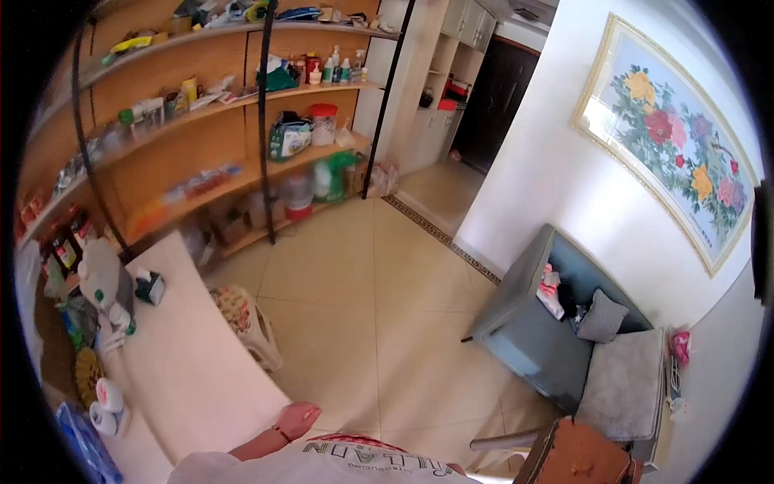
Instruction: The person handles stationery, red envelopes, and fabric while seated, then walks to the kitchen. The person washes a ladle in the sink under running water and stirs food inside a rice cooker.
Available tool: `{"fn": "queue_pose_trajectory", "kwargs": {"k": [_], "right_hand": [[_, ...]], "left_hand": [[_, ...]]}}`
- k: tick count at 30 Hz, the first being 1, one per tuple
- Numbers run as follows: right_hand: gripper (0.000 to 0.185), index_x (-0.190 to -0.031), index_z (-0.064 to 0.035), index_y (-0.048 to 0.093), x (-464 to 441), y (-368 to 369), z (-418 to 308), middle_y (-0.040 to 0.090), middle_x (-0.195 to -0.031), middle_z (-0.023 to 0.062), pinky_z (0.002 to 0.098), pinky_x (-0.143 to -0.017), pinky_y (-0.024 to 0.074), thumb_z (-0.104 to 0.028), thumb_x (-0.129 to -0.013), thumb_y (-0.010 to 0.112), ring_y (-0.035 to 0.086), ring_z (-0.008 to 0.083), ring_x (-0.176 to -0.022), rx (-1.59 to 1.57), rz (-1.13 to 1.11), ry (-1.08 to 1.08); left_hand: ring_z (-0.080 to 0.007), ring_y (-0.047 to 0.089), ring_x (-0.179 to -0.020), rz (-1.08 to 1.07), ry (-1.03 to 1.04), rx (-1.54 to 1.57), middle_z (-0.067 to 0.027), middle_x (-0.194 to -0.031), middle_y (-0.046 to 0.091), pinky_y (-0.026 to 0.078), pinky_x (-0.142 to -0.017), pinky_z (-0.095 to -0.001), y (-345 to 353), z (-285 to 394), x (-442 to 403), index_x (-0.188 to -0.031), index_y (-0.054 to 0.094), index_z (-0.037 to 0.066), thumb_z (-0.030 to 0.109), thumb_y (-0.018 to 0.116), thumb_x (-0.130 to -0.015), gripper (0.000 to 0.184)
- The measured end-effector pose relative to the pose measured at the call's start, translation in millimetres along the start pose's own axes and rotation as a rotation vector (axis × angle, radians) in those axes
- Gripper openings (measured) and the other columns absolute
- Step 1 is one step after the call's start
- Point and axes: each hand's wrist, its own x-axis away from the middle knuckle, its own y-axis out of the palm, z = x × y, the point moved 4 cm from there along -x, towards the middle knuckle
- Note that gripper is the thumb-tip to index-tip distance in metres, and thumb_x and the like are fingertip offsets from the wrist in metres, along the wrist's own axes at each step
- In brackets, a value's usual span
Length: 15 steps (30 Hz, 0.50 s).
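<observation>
My left hand [297,419] is at the bottom, beside the near corner of the pale table [189,347], with a thin bracelet on the wrist. Its fingers look curled in, and whatever they may hold is hidden. Whether the hand touches the table edge I cannot tell. My right hand is out of the picture. White containers [105,407] stand along the table's left side. Farther back on it are a grey-white bag [105,274] and a small dark green box [150,287] with white tissue on top.
A stool [262,339] with a patterned cushion stands beside the table. Shelves [201,173] full of bottles and packets line the left wall. On the right are a blue-grey sofa [528,355] and a brown leather-like piece [576,456]. Tiled floor [339,266] runs toward a dark door [496,97].
</observation>
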Motion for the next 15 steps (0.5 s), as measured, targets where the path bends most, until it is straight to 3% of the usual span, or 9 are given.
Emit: {"fn": "queue_pose_trajectory", "kwargs": {"k": [2,5,7,8,10,12,14,15], "right_hand": [[0.029,-0.087,-0.0053,0.065,-26.5,-34.4,-14.2,0.064,-0.089,0.0166,0.0381,-0.074,0.0494,-0.031,-0.076,0.057,0.061,0.0323,-0.082,-0.054,-0.001,0.147],[0.027,-0.083,-0.0059,0.065,-79.8,-70.1,-46.7,0.064,-0.086,0.0159,0.0384,-0.072,0.0497,-0.031,-0.076,0.057,0.061,0.0323,-0.080,-0.108,0.002,0.232],[0.027,-0.080,-0.0064,0.065,-125.6,-87.0,-70.1,0.065,-0.085,0.0155,0.0386,-0.071,0.0498,-0.031,-0.075,0.057,0.061,0.0322,-0.078,-0.121,-0.015,0.255],[0.026,-0.079,-0.0066,0.066,-151.3,-94.7,-82.1,0.065,-0.084,0.0153,0.0387,-0.071,0.0499,-0.031,-0.075,0.057,0.061,0.0322,-0.078,-0.115,-0.028,0.256],[0.026,-0.076,-0.0070,0.066,-212.4,-114.9,-99.1,0.065,-0.082,0.0148,0.0390,-0.070,0.0501,-0.031,-0.075,0.057,0.061,0.0322,-0.076,-0.077,-0.051,0.242],[0.026,-0.073,-0.0074,0.066,-272.7,-141.8,-111.3,0.065,-0.080,0.0144,0.0392,-0.069,0.0502,-0.031,-0.074,0.057,0.061,0.0321,-0.075,-0.010,-0.079,0.210],[0.025,-0.071,-0.0078,0.066,-335.5,-177.0,-117.6,0.065,-0.078,0.0139,0.0394,-0.068,0.0504,-0.031,-0.074,0.057,0.062,0.0321,-0.073,0.198,-0.115,0.086],[0.025,-0.069,-0.0080,0.066,-373.3,-193.6,-116.5,0.065,-0.077,0.0137,0.0395,-0.067,0.0505,-0.031,-0.074,0.057,0.062,0.0321,-0.072,0.468,-0.138,-0.101]], "left_hand": [[-0.0279,0.061,-0.081,-0.266,-0.023,-0.103,-0.0100,-0.085,0.064,0.049,-0.071,-0.0370,11.7,26.4,-71.1,-0.091,0.064,0.008,0.028,0.052,-0.085,0.024],[-0.0278,0.061,-0.083,-0.327,0.008,-0.037,-0.0101,-0.090,0.064,0.049,-0.073,-0.0367,44.0,36.8,-170.4,-0.096,0.063,0.009,0.029,0.051,-0.085,0.026],[-0.0285,0.061,-0.085,-0.408,0.257,-0.007,-0.0117,-0.094,0.064,0.049,-0.075,-0.0375,68.3,36.1,-233.2,-0.097,0.063,0.009,0.026,0.050,-0.084,0.025],[-0.0285,0.061,-0.085,-0.407,0.258,-0.013,-0.0117,-0.094,0.064,0.049,-0.075,-0.0375,75.5,28.2,-264.3,-0.097,0.063,0.009,0.026,0.050,-0.084,0.025],[-0.0297,0.061,-0.088,-0.649,0.133,-0.117,-0.0135,-0.095,0.064,0.049,-0.076,-0.0389,101.1,6.1,-323.6,-0.098,0.063,0.008,0.021,0.049,-0.082,0.025],[-0.0304,0.061,-0.089,-0.728,-0.037,-0.262,-0.0153,-0.094,0.064,0.048,-0.077,-0.0400,124.3,-40.5,-369.5,-0.097,0.064,0.007,0.020,0.049,-0.079,0.027],[-0.0314,0.061,-0.089,-0.759,-0.173,-0.453,-0.0162,-0.093,0.064,0.048,-0.078,-0.0400,120.2,-74.4,-397.4,-0.092,0.065,0.007,0.022,0.051,-0.076,0.027],[-0.0318,0.061,-0.089,-0.880,-0.158,-0.455,-0.0164,-0.094,0.064,0.049,-0.077,-0.0404,118.3,-89.5,-407.5,-0.091,0.066,0.007,0.023,0.050,-0.076,0.027]]}}
